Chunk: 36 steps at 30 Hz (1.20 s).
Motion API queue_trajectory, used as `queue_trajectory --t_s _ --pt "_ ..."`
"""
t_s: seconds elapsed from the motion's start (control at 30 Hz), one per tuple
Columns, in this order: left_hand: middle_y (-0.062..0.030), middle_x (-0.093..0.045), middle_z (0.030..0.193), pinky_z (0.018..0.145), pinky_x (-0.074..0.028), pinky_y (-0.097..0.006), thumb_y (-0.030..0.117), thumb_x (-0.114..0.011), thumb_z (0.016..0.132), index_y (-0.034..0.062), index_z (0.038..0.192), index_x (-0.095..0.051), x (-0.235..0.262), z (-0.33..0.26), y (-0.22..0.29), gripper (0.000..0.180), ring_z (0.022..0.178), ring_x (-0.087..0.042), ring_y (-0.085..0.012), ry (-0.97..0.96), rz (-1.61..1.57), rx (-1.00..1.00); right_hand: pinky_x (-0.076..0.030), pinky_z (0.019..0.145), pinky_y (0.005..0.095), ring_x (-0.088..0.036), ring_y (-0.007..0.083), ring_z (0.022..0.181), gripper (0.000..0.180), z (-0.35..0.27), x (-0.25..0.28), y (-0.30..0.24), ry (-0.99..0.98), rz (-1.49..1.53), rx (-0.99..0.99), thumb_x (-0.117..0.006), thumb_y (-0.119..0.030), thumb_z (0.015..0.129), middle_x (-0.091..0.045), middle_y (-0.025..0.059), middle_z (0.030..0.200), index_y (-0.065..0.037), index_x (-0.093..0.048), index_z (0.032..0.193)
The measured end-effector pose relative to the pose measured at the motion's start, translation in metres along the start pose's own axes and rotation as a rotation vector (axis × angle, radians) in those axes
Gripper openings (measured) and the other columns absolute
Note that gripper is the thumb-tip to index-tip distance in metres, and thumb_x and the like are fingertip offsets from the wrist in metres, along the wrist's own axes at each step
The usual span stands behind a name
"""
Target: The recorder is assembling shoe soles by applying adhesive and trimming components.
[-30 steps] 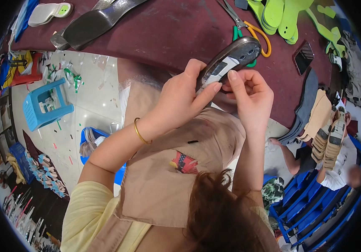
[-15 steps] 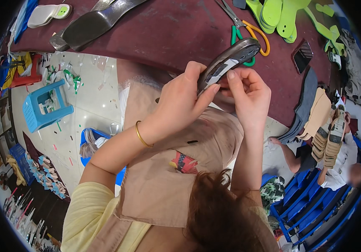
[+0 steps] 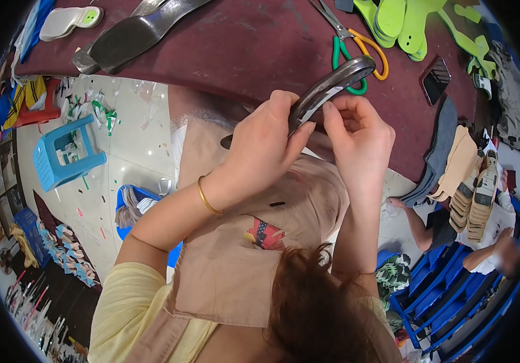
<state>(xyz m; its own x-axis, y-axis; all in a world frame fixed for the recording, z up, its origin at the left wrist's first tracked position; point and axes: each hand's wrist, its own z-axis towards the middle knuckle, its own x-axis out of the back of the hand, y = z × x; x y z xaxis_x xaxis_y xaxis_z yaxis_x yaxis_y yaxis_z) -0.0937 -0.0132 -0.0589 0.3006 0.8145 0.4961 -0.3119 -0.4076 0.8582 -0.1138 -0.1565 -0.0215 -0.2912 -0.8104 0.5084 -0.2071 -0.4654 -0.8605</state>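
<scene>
Both hands, left hand (image 3: 266,142) and right hand (image 3: 359,133), pinch the dark insole (image 3: 330,85) above the maroon surface (image 3: 242,48), tilting it so its edge faces up for fingertip work.

A dark red table (image 3: 242,42) filled the top of the frame. On it lay a white insole (image 3: 69,18) at upper left, a long dark sole (image 3: 133,36) beside it, scissors (image 3: 350,42) at upper centre, green insoles (image 3: 411,24) at upper right, and a phone (image 3: 435,78) below them. On the pale floor (image 3: 127,163) at left stood a blue stool (image 3: 66,154), amid scattered scraps (image 3: 90,109).
</scene>
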Motion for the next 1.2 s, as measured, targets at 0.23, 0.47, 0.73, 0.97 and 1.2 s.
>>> queue_trajectory --t_s 0.23,0.47,0.73,0.97,1.2 --pt "-0.0157 -0.058 0.082 0.061 -0.046 -0.039 0.012 -0.065 0.082 0.0011 0.104 -0.044 -0.003 0.001 0.002 0.032 0.074 -0.060 -0.0329 0.047 0.028 -0.071 -0.051 0.058 0.0277 -0.066 0.0159 0.060 0.009 0.002 -0.004 -0.001 0.058 0.001 -0.037 -0.063 -0.004 0.077 -0.066 0.0113 0.066 0.004 -0.061 0.078" --pt "-0.0143 -0.061 0.075 0.059 -0.047 -0.035 0.019 -0.063 0.086 0.0009 0.101 -0.047 0.002 0.003 0.003 0.029 0.065 -0.061 -0.0285 0.014 -0.244 0.146 -0.045 0.053 0.0212 -0.059 0.0063 0.055 0.007 0.004 -0.011 0.018 0.150 0.180 -0.032 -0.062 -0.004 0.074 -0.062 0.0041 0.059 0.002 -0.058 0.073" --pt "-0.0139 -0.062 0.076 0.057 -0.048 -0.031 0.020 -0.066 0.083 -0.0007 0.099 -0.047 0.007 0.010 -0.015 0.033 0.065 -0.063 -0.0213 0.055 -0.343 0.134 -0.050 0.059 0.0223 -0.058 0.0078 0.065 0.023 0.009 -0.004 0.019 -0.127 0.630 -0.277 -0.067 -0.019 0.085 -0.061 0.0045 0.072 0.000 -0.053 0.084" --pt "-0.0131 -0.063 0.080 0.060 -0.048 -0.029 0.020 -0.068 0.081 0.0000 0.099 -0.047 0.008 0.010 -0.010 0.035 0.067 -0.061 -0.0176 0.011 -0.380 0.165 -0.047 0.055 0.0228 -0.054 0.0056 0.060 0.032 0.010 -0.011 0.023 -0.202 0.383 -0.209 -0.066 -0.028 0.088 -0.060 0.0023 0.069 0.001 -0.055 0.084" --pt "-0.0014 -0.060 0.083 0.067 -0.046 -0.023 0.029 -0.066 0.087 0.0000 0.099 -0.055 0.007 0.019 -0.015 0.033 0.079 -0.053 -0.0057 -0.213 -0.809 0.352 -0.048 0.056 0.0234 -0.058 0.0075 0.062 0.022 -0.002 -0.001 0.032 -0.332 0.433 -0.096 -0.060 -0.019 0.092 -0.061 0.0043 0.070 0.002 -0.059 0.086"
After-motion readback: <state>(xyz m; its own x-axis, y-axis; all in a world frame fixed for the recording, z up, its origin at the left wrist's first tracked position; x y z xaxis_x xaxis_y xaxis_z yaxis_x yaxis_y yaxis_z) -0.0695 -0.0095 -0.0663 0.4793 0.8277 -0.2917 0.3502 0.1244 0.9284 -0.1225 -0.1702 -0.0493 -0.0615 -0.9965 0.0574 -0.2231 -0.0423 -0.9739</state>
